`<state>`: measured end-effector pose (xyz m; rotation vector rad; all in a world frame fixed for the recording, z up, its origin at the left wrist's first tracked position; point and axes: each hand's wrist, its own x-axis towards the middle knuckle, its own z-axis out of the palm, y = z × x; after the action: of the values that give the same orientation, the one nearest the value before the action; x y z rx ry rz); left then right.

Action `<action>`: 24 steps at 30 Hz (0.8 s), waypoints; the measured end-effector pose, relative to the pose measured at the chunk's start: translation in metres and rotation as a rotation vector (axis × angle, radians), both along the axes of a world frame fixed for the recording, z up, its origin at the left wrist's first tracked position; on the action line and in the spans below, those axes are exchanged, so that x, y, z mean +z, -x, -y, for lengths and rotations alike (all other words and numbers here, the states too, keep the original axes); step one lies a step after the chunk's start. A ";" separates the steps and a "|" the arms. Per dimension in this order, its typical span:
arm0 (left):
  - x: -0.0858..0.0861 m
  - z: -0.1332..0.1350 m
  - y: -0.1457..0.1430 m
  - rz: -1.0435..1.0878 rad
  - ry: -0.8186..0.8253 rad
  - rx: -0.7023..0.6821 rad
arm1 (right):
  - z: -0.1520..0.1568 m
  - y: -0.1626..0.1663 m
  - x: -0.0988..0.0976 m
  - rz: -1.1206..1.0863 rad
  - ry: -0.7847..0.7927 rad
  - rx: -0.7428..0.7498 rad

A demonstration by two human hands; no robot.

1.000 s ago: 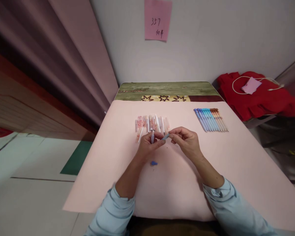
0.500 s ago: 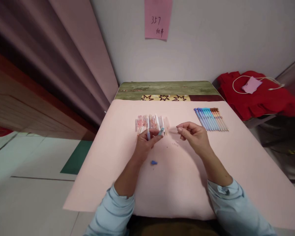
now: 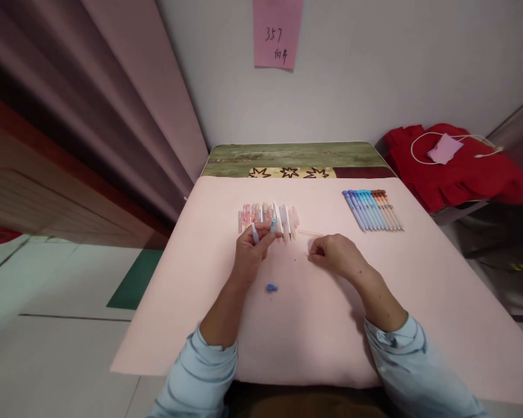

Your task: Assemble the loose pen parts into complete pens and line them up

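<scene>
Blue pen pieces (image 3: 273, 225) sat pinched in the closed left hand (image 3: 251, 253), just before the pink parts row (image 3: 267, 215).

The thin refill (image 3: 310, 233) lay on the pink sheet (image 3: 314, 325), no longer held up by the right hand (image 3: 335, 254), which had dropped, curled (grip unclear). A blue cap (image 3: 272, 287) lay nearer, and finished pens (image 3: 373, 210) lay to the right.

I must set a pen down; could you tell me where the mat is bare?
Bare: the mat right of the right hand, below the row of pens; also left of the left hand, which grips pen pieces. Crowded: around the pink parts beyond both hands.
</scene>
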<state>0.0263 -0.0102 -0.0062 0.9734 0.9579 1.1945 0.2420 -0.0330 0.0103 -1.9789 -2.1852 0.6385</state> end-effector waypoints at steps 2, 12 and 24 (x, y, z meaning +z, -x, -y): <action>0.000 0.000 -0.001 0.002 0.006 -0.007 | 0.000 0.005 0.000 0.086 0.002 0.002; -0.002 0.002 -0.002 -0.080 0.024 -0.113 | 0.001 0.011 0.002 0.222 -0.006 0.030; -0.001 0.005 -0.001 -0.080 -0.055 -0.235 | 0.003 0.018 0.003 0.274 0.046 0.086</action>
<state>0.0272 -0.0157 -0.0068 1.1518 0.8506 0.9954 0.2241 -0.0365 0.0132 -2.1161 -2.4421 0.4547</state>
